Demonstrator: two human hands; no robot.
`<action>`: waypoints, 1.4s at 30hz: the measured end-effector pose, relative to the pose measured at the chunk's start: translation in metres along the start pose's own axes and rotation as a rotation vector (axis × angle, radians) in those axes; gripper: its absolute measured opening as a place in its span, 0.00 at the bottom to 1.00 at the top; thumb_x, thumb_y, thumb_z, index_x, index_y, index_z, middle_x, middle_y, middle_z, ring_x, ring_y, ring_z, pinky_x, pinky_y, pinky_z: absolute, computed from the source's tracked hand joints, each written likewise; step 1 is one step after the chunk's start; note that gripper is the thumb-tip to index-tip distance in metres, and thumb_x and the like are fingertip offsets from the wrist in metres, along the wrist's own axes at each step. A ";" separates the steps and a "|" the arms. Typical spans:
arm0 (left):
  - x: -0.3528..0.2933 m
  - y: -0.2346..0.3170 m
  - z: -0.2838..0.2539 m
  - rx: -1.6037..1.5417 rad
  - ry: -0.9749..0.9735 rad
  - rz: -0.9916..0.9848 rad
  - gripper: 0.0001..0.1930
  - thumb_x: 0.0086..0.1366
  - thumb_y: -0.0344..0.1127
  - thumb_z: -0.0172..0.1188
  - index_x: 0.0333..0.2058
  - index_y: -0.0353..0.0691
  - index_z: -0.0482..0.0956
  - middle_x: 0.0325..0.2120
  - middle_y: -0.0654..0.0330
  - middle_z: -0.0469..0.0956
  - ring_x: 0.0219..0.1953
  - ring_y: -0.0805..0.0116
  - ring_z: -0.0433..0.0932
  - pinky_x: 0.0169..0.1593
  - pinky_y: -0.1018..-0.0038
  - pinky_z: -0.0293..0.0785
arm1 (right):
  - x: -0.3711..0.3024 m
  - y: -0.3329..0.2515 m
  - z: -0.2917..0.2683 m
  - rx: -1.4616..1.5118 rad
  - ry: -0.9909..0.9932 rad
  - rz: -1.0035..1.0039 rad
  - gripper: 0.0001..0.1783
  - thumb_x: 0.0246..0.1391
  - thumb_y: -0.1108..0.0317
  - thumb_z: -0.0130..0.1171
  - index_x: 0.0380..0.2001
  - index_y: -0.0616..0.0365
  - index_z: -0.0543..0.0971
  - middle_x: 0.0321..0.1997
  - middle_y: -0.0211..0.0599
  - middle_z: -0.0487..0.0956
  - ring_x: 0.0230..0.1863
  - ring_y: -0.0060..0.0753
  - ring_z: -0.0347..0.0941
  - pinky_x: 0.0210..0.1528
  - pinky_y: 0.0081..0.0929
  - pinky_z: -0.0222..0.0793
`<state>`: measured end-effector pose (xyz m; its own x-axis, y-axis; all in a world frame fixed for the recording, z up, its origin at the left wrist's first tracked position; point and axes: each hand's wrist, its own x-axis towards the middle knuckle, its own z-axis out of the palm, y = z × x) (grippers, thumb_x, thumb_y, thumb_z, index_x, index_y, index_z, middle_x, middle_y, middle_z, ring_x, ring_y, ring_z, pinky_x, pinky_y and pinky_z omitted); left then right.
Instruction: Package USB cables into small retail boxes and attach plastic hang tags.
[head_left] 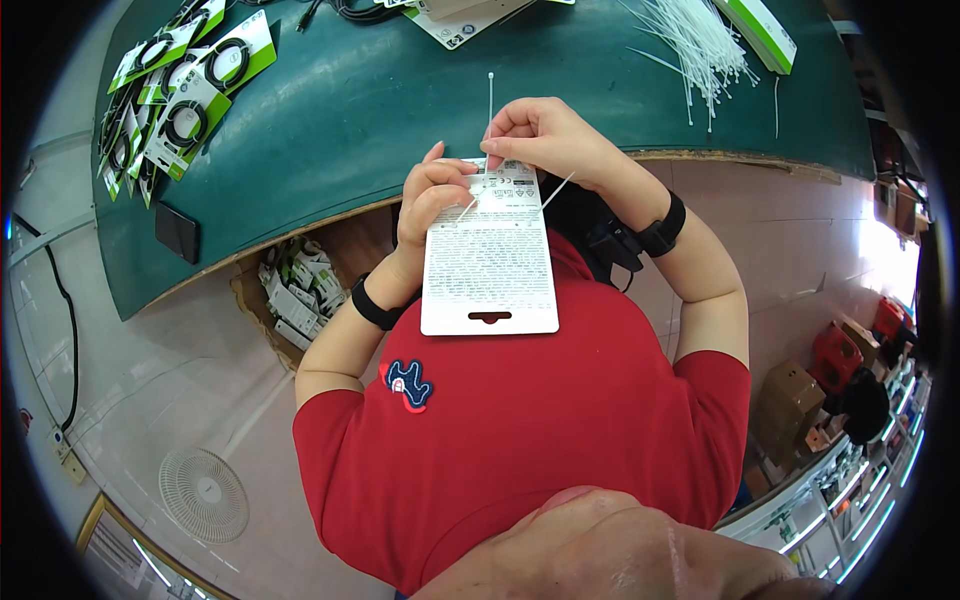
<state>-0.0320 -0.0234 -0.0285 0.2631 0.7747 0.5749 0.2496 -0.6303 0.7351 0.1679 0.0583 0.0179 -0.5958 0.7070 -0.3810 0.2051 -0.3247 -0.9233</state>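
Note:
A white cardboard packaging card (488, 265), covered in small print with a hang hole at its lower end, is tilted in front of my chest. My left hand (428, 200) grips its upper left edge, fingers curled over the face. With thumb and forefinger, my right hand (550, 140) pinches a thin white cable tie (491, 100) at the card's top end; its head points up, away from me. Another white tie end (558, 190) sticks out past the card's right edge. The underside of the card is hidden.
Carded black cables (185, 110) are piled at the left of the green table (330, 120), near a dark phone (177, 233). Loose white cable ties (700, 50) lie at the far right beside a green-white box (762, 35). Below the table edge stands a carton (262, 318) of packaged items.

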 end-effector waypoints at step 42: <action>-0.003 0.000 -0.008 -0.075 -0.102 -0.009 0.20 0.46 0.35 0.73 0.36 0.44 0.72 0.37 0.58 0.70 0.48 0.57 0.75 0.62 0.49 0.58 | -0.003 0.005 0.010 -0.309 0.200 -0.225 0.07 0.54 0.72 0.61 0.32 0.65 0.77 0.26 0.32 0.81 0.26 0.14 0.74 0.28 0.15 0.69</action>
<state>-0.0406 -0.0253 -0.0277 0.3553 0.7688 0.5317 0.1832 -0.6151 0.7669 0.1629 0.0480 0.0154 -0.4961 0.8565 -0.1424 0.3283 0.0333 -0.9440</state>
